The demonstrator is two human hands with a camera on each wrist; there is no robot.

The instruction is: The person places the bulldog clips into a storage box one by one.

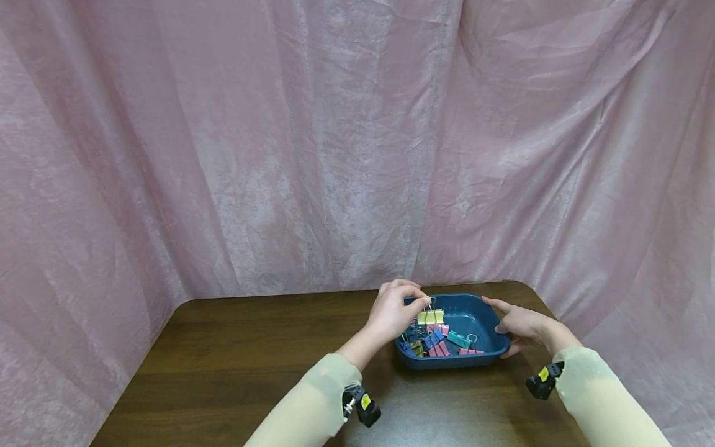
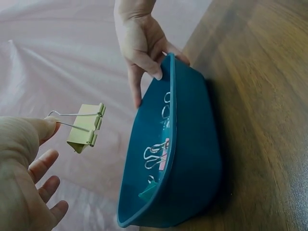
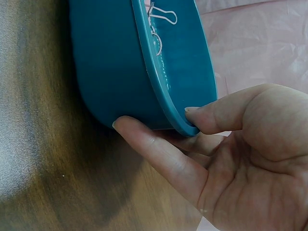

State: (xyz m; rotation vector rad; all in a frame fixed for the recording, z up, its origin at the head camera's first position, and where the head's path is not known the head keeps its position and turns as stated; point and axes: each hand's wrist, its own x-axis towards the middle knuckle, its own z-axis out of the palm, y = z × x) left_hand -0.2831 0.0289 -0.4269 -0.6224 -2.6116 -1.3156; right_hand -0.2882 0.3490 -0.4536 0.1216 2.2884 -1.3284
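Observation:
My left hand (image 1: 391, 310) pinches a yellow binder clip (image 2: 85, 126) by its wire handle, between thumb and forefinger. The clip hangs above the left part of a blue rectangular bin (image 1: 486, 326), apart from the rim in the left wrist view. With my right hand (image 3: 240, 144) I grip the bin's right end, thumb inside the rim and fingers against the outer wall. Inside the bin lie several binder clips in blue, pink, teal and olive, among them a teal clip (image 1: 458, 339) and a pink clip (image 1: 439, 349). Some overlap and are partly hidden.
The bin stands on a brown wooden table (image 1: 251, 354), near its far right edge. Behind the table hangs a pink curtain (image 1: 335, 155). A small black camera (image 1: 365, 406) is strapped to the left wrist, another black camera (image 1: 542, 382) to the right.

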